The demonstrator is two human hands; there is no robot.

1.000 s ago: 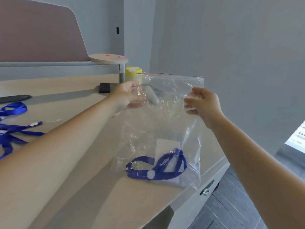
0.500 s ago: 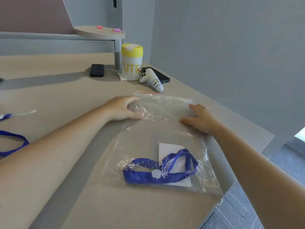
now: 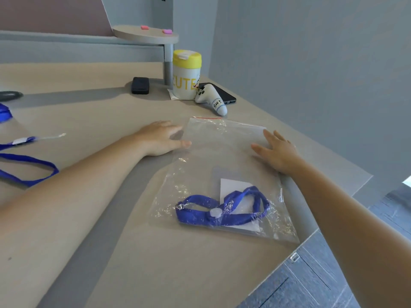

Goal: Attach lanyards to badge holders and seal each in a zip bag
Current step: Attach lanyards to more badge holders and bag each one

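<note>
A clear zip bag (image 3: 222, 156) lies flat on the desk, its red-lined mouth pointing away from me. Inside, near its bottom, a blue lanyard (image 3: 222, 210) is coiled over a white badge holder (image 3: 233, 187). My left hand (image 3: 160, 138) rests flat at the bag's upper left edge, fingers spread, thumb on the plastic. My right hand (image 3: 278, 150) presses flat on the bag's upper right edge. Neither hand grips anything.
More blue lanyards (image 3: 29, 167) lie at the far left. Behind the bag stand a yellow-lidded cup (image 3: 186, 74), a white controller (image 3: 211, 98), a phone (image 3: 222, 92) and a black case (image 3: 140, 85). The desk's edge (image 3: 311, 232) drops off at right.
The bag, held up in the air a second ago, now lies flat on the desk. Both hands have opened and slid out to its upper corners.
</note>
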